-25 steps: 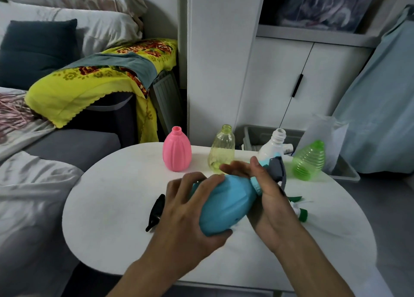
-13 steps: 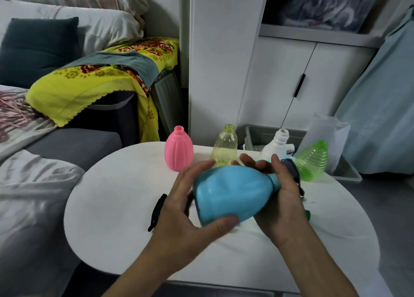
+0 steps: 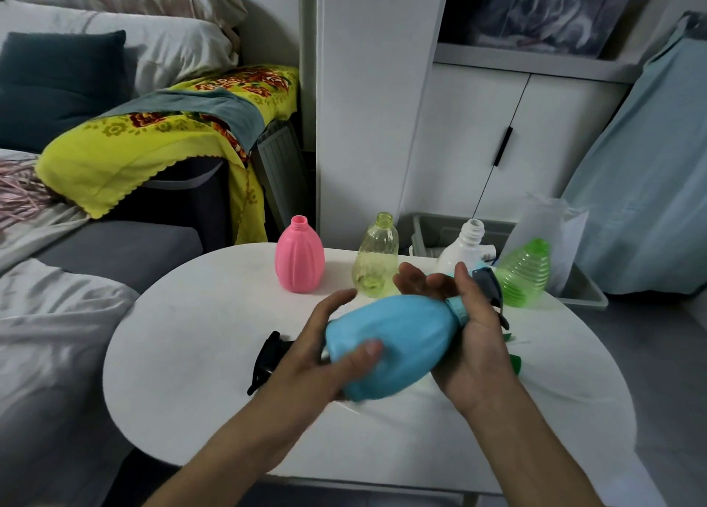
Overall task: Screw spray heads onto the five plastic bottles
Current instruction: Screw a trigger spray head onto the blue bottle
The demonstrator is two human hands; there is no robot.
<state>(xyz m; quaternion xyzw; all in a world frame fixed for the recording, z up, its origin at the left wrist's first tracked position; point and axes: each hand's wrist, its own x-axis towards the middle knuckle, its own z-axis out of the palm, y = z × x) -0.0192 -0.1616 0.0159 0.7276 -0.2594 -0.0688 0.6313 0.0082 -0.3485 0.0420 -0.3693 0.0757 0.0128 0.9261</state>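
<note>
I hold a blue bottle [image 3: 398, 338] tilted on its side above the white table [image 3: 183, 353]. My left hand [image 3: 317, 357] grips its base, thumb on top. My right hand [image 3: 466, 334] wraps its neck and the dark grey spray head [image 3: 487, 284] fitted there. Behind stand a pink bottle [image 3: 299, 255], a clear yellow bottle [image 3: 375, 257], a white bottle [image 3: 465, 246] and a green bottle [image 3: 524, 275], all with bare necks. A black spray head [image 3: 266, 361] lies left of my left hand. A green spray head [image 3: 514, 363] peeks out behind my right wrist.
A grey sofa with a yellow flowered cloth [image 3: 153, 143] lies to the left. White cupboards [image 3: 497, 143] rise behind the table, with a grey bin [image 3: 432, 231] on the floor beside them. A pale blue cover [image 3: 650, 200] hangs at the right.
The blue bottle has been lifted and turned in my hands; my left thumb now lies on its near side, and my right hand has re-gripped at the neck.
</note>
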